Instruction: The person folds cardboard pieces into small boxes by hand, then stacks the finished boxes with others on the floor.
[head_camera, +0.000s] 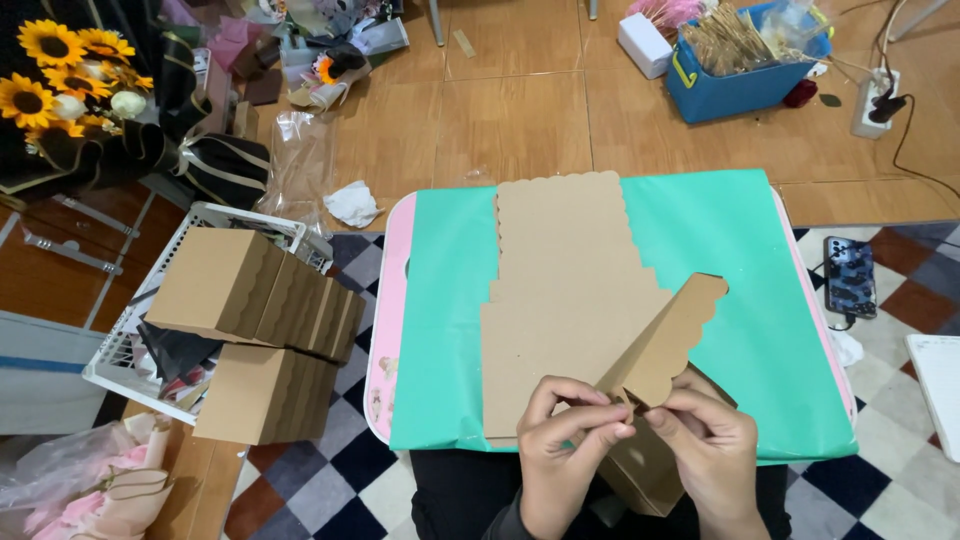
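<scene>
Low centre of frame, left hand (565, 440) and right hand (705, 440) both pinch a scalloped flap of the flat brown cardboard box blank (570, 300) lying on the green-covered table (770, 300).

**The floor around my little table**

I sit at a low table (385, 330) with a pink rim, covered in green paper. Under it lies a checkered mat (330, 470) in dark blue, white and brown; beyond that, the floor (520, 110) is warm brown tile. A blue bin (740, 85) stands at the far right beside a white power strip (872, 100). To my left a white wire basket (215, 215) sits near sunflowers (50, 70). A phone (850, 277) lies on the mat at my right.
</scene>
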